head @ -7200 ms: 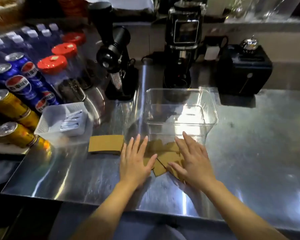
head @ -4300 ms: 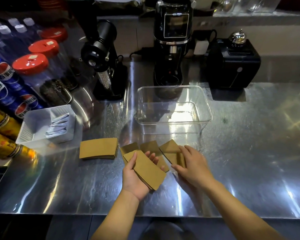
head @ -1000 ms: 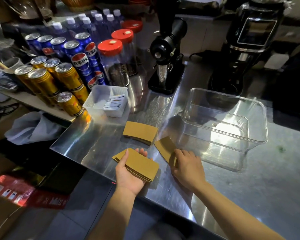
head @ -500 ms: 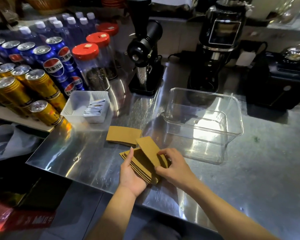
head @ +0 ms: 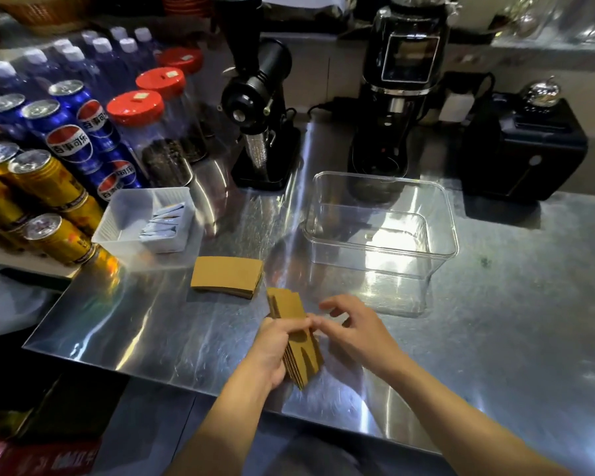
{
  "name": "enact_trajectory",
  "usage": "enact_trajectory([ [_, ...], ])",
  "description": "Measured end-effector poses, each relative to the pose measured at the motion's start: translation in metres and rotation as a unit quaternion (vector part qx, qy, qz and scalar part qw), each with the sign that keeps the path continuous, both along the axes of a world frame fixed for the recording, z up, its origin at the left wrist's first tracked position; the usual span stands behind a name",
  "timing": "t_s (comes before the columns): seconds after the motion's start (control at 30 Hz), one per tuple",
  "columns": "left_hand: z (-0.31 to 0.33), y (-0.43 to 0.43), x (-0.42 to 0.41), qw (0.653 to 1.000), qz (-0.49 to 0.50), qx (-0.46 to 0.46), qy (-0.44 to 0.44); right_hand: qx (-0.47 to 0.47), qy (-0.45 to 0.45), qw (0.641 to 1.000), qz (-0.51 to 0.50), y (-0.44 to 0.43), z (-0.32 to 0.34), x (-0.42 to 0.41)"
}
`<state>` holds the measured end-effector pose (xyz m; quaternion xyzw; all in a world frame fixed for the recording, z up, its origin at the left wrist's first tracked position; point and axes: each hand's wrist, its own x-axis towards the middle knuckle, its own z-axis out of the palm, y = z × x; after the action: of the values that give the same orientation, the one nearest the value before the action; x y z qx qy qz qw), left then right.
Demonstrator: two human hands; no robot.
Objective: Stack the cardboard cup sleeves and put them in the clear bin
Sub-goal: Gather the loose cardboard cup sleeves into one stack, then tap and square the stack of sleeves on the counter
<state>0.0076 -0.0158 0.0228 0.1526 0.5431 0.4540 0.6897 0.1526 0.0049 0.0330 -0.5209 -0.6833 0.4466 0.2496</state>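
Working from your left, the flat pile of brown cardboard cup sleeves lies on the shiny steel counter, near the white plastic tray of paper sachets, likely parked there as a finished batch. Your left hand closes its fingers round the second bundle of brown sleeves, stood on edge so the ends can be squared. Your right hand sits just beside it, fingers loosely curled and pinching nothing firmly, fingertips at the bundle's face, probably tapping it even. Further right, the clear plastic rectangular bin stands with no sleeves in it, close enough for an easy drop. Half a second ago your right hand was laying one last loose sleeve onto the bundle, held flatter then; now that sleeve is in and the bundle is tipped upright.
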Motion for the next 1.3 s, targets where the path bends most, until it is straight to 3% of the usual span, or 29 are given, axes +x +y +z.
enact_trajectory([
  [0.1, 0.005, 0.005, 0.008, 0.980, -0.081, 0.034, 0.178, -0.030, 0.047, 0.998, -0.030, 0.009, 0.002, 0.008],
  [0.2, 0.004, 0.013, 0.017, 0.924, -0.219, 0.066, 0.305, -0.108, 0.136, 0.985, -0.022, 0.012, 0.003, 0.012],
  [0.6, 0.004, 0.021, 0.037, 0.813, -0.324, 0.125, 0.467, -0.132, 0.179, 0.972, -0.074, 0.002, -0.013, 0.019],
  [0.77, 0.002, 0.027, 0.038, 0.773, -0.305, 0.166, 0.530, -0.130, 0.154, 0.975, -0.094, 0.015, -0.016, 0.026],
  [0.93, -0.001, 0.025, 0.036, 0.702, -0.284, 0.197, 0.623, -0.095, 0.144, 0.973, -0.156, 0.014, -0.032, 0.030],
  [1.0, -0.005, 0.019, 0.025, 0.733, -0.257, 0.180, 0.603, -0.075, 0.134, 0.968, -0.196, 0.013, -0.037, 0.030],
  [1.1, -0.014, 0.007, 0.015, 0.846, -0.193, 0.179, 0.463, -0.044, 0.123, 0.965, -0.227, 0.014, -0.039, 0.026],
  [1.2, -0.022, -0.002, 0.020, 0.892, -0.073, 0.192, 0.403, -0.037, 0.122, 0.965, -0.230, 0.013, -0.039, 0.020],
  [1.3, -0.029, -0.006, 0.024, 0.926, 0.033, 0.148, 0.345, -0.064, 0.142, 0.961, -0.227, 0.009, -0.041, 0.012],
])
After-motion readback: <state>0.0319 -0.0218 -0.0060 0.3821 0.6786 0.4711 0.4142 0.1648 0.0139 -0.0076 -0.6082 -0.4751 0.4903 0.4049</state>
